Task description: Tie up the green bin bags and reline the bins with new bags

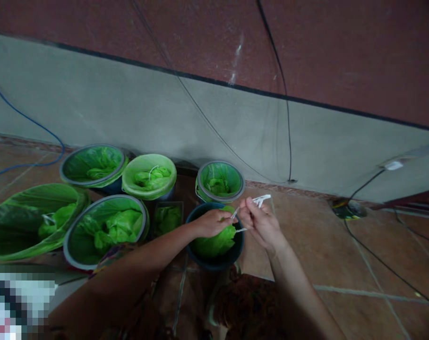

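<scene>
1. Left hand [214, 224]: fingers pinched on white cord [261, 200] at the sheer green bag's [212, 246] gathered top, inside the dark bucket [239, 250].
2. Right hand [260, 221], bag's two o'clock: fingers clamped on cord.
3. Tying seems unfinished.
4. White ties [48, 218] already show at nine and ten; at twelve, the gray-rimmed bucket [220, 195]: cannot tell.

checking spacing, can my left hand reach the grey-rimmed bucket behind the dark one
Probably yes: the grey-rimmed bucket sits beyond the left hand, its top uncovered, though that hand seems busy with the white cord.
</scene>
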A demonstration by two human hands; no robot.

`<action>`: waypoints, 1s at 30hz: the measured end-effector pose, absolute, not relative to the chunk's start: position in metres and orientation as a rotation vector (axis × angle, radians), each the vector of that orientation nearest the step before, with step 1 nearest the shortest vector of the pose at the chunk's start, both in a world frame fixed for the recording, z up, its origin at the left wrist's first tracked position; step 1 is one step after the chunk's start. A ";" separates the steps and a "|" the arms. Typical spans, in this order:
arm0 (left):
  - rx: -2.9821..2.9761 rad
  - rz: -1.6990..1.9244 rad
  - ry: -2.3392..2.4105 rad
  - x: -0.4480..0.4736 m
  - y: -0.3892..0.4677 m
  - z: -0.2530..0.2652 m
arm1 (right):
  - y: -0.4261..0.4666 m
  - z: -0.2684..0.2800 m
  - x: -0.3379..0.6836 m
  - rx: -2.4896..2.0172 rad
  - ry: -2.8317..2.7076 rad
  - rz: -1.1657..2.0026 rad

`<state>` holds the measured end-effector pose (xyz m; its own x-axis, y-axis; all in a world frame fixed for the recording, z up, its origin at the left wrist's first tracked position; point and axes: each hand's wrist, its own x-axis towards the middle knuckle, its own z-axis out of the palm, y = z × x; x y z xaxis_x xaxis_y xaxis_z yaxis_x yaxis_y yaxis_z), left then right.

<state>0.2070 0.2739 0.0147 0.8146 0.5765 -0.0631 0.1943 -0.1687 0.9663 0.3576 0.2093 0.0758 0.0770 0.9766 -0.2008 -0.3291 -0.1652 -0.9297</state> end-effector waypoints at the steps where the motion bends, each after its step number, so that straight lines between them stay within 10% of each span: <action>1: 1.753 0.385 0.613 0.208 0.273 0.014 | 0.210 0.076 0.359 -1.141 -0.777 1.387; 9: 1.522 0.546 0.933 0.217 0.283 0.005 | 0.216 0.068 0.359 -1.202 -0.533 0.996; 21: 1.962 0.147 0.577 0.212 0.259 0.021 | 0.223 0.045 0.354 -1.164 -0.569 1.218; 30: 1.748 0.295 0.953 0.203 0.287 0.011 | 0.203 0.001 0.359 -1.758 -1.383 1.197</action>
<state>0.2029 0.2868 0.0113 0.6494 0.7196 -0.2459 0.4542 -0.1078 0.8843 0.3589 0.2034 0.0008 0.0524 0.9568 -0.2859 0.4204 -0.2809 -0.8628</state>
